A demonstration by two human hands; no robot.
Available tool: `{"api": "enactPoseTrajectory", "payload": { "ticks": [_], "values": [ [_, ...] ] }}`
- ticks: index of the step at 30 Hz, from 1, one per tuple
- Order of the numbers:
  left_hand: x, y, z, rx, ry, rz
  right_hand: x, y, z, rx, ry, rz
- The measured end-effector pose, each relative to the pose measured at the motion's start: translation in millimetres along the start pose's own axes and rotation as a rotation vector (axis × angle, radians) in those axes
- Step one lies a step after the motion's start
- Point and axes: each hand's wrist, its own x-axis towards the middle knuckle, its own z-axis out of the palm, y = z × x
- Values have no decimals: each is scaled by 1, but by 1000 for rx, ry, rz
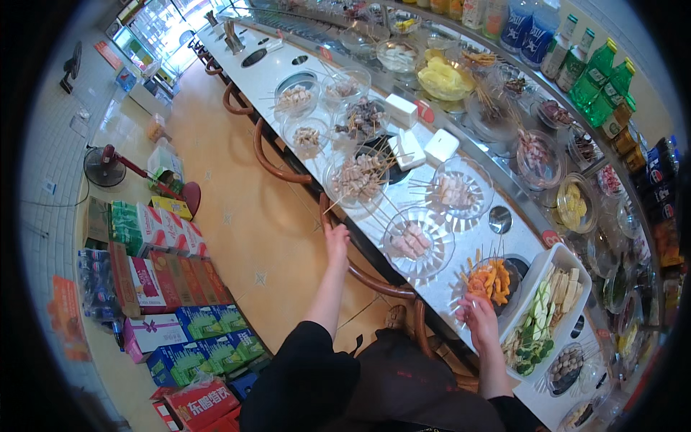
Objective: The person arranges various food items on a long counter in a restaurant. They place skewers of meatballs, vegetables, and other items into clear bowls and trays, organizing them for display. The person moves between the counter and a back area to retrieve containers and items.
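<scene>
My left hand [338, 245] is at the front of the counter, its fingertips by the curved wooden rail of a chair [325, 208]. Whether it grips the rail is unclear. Just beyond it stands a clear bowl of meat skewers [357, 175], with sticks poking over the rim. My right hand [479, 321] is beside a plate of orange skewered food [490, 282], fingers apart and nothing visible in them. It overlaps the food's near edge, and contact cannot be made out. Between my hands, a fluted clear plate [397, 264] carries pale pink meat skewers [411, 241].
A white tub [559, 254] of cut vegetables sits right of my right hand. White boxes [406, 150] and more skewer bowls line the counter [372, 218]. A glass display case [502, 154] runs behind. Drink cartons [210, 329] and a floor fan [105, 166] stand left.
</scene>
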Motion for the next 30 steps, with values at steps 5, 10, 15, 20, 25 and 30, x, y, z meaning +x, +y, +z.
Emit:
{"api": "enactPoseTrajectory", "payload": {
  "ticks": [5,10,15,20,25,30],
  "values": [
    [57,33,17,-156,90,118,-23,8,-19,69,47,-4],
    [90,104,60,509,145,823,-26,22,-19,42,38,7],
    [106,156,136,1172,-316,494,-29,32,-15,46,4,75],
    [92,119,153,853,-480,473,-26,38,-14,25,-85,116],
    [102,104,72,829,-83,607,-15,36,-1,-57,-143,184],
    [146,96,0,1069,0,503,13,37,65,-85,-289,176]
  ]
}}
